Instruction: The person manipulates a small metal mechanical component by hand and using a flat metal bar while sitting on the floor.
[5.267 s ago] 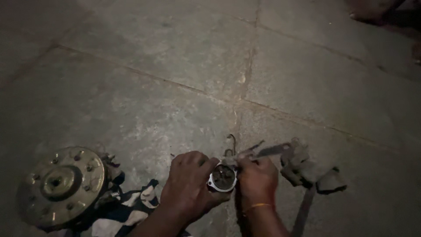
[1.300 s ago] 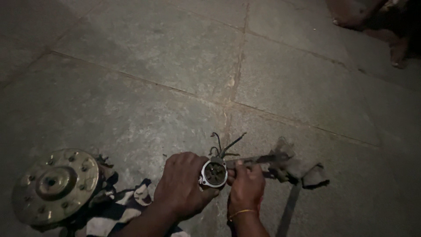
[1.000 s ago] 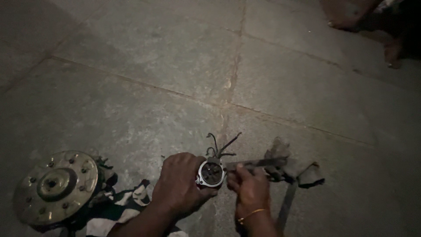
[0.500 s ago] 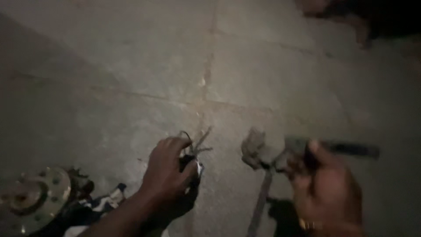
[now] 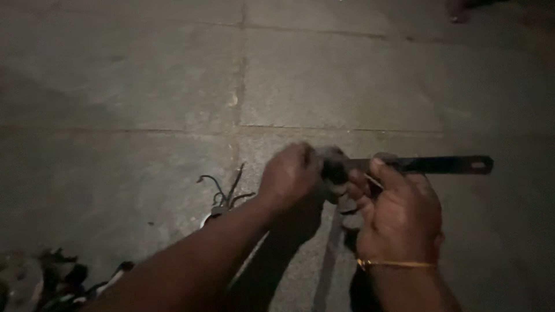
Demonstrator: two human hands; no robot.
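Two bare hands meet over a stone floor: one left hand (image 5: 292, 176) and one right hand (image 5: 399, 211), the right wrist ringed by one thin gold bangle (image 5: 396, 264). Between them sits one dark flat metal bar (image 5: 439, 165) with a single hole near its far end, and one small greyish part (image 5: 335, 173) at the fingertips, too dim to make out further. On the floor lies one small round metal piece trailing a cluster of thin dark wires (image 5: 222, 193), their number unclear. One striped cloth (image 5: 75, 283) shows at the lower left corner.
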